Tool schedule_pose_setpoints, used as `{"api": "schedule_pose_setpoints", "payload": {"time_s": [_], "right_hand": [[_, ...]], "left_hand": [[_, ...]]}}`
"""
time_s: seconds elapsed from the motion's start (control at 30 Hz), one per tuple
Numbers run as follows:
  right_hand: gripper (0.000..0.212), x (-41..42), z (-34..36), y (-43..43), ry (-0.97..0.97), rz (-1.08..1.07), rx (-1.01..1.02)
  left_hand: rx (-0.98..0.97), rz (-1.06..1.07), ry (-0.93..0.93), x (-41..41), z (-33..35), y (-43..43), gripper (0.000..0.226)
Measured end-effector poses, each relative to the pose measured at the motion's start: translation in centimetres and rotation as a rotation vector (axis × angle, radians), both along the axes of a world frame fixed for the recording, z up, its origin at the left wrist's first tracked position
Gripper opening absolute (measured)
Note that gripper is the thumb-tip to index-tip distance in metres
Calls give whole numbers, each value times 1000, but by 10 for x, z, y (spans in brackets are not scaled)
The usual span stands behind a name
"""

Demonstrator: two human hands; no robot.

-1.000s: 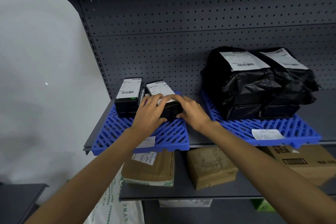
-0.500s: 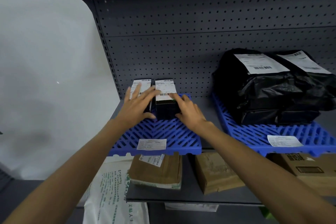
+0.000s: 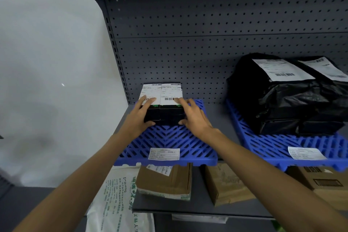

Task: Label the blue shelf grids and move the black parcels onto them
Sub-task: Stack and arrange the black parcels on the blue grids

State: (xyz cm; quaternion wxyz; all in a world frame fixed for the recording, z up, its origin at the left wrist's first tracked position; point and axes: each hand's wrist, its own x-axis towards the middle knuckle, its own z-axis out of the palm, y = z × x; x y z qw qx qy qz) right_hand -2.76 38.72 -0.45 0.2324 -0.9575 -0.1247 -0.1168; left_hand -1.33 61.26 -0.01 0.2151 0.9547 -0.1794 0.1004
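We see two small black boxes side by side and touching, standing at the far end of the left blue grid (image 3: 169, 143), close to the perforated back panel (image 3: 207, 52). The left box (image 3: 150, 107) and the right box (image 3: 171, 107) each carry a white barcode label on top. Our left hand (image 3: 138, 118) lies against the left box with fingers spread over its top and thumb at its near lower edge; our right hand (image 3: 194, 117) does the same on the right box, so the pair is pressed between the two open palms rather than pinched. A white paper label (image 3: 164, 154) is stuck near the front edge of this grid. To the right, well apart, a second blue grid (image 3: 267, 149) bears its own label (image 3: 306, 153) and two bulky black bag parcels (image 3: 286, 98) with shipping slips on top. On the shelf below lie brown cardboard packages (image 3: 165, 182) and a white printed bag (image 3: 116, 198).
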Motion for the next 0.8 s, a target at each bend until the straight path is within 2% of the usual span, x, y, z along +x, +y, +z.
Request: {"api": "schedule_pose_setpoints", "payload": {"time_s": [0.23, 0.43, 0.6, 0.8], "right_hand": [[82, -5, 2, -5, 10, -30, 5], [81, -12, 5, -18, -15, -11, -41], [63, -15, 7, -16, -57, -21, -13], [56, -14, 14, -11, -39, -44, -40]], "left_hand": [[27, -27, -8, -6, 1, -6, 83], [5, -79, 44, -10, 11, -11, 61], [97, -41, -46, -13, 10, -13, 58], [334, 81, -145, -15, 11, -19, 56]]}}
